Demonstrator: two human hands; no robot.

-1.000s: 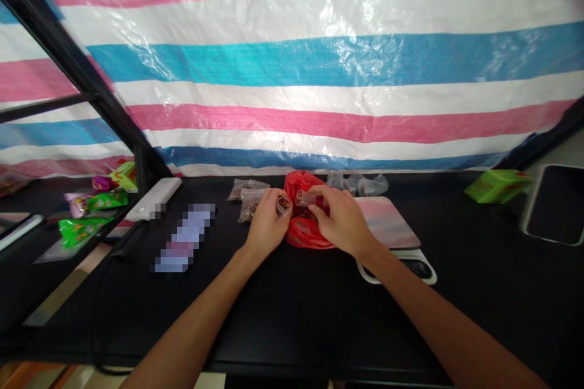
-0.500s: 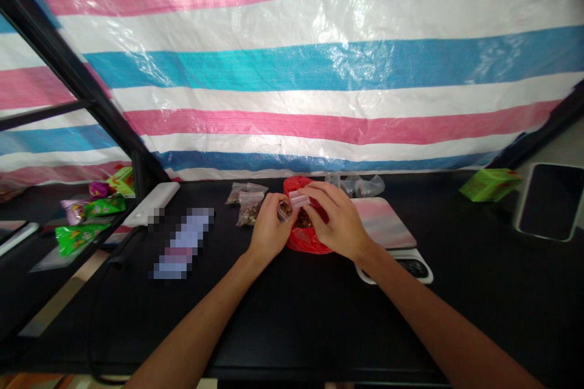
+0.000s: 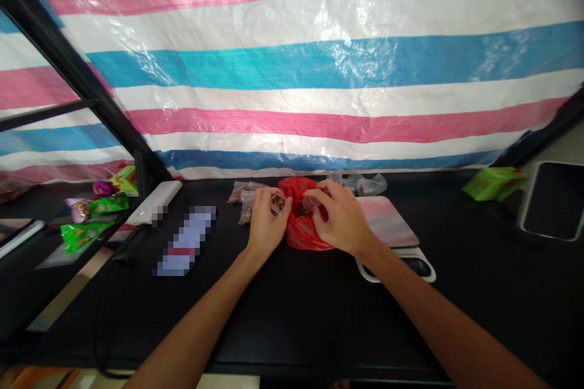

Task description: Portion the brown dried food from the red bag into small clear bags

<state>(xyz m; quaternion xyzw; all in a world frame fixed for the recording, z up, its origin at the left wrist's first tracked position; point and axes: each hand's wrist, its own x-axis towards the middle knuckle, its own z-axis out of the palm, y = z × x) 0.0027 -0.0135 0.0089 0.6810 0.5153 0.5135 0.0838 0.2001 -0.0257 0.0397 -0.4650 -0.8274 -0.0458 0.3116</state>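
My left hand is closed around a small clear plastic bag, its mouth held round and brown bits showing inside. Just right of it, my right hand pinches a small clear cup between thumb and fingers. The cup is over the open red plastic bag, whose dark brown contents are partly hidden by the hand and cup. Behind the left hand lie filled clear zip bags, partly covered by the fingers.
Right of the red bag is a kitchen scale with a pinkish plate. Crumpled clear bags lie behind it. Left are a blurred-out phone, a white power strip and green snack packets. A green box stands right.
My right hand has drawn the small cup away from the clear bag, rightward over the red bag. My left hand has shifted slightly left, and the brown bits in its bag show more plainly.
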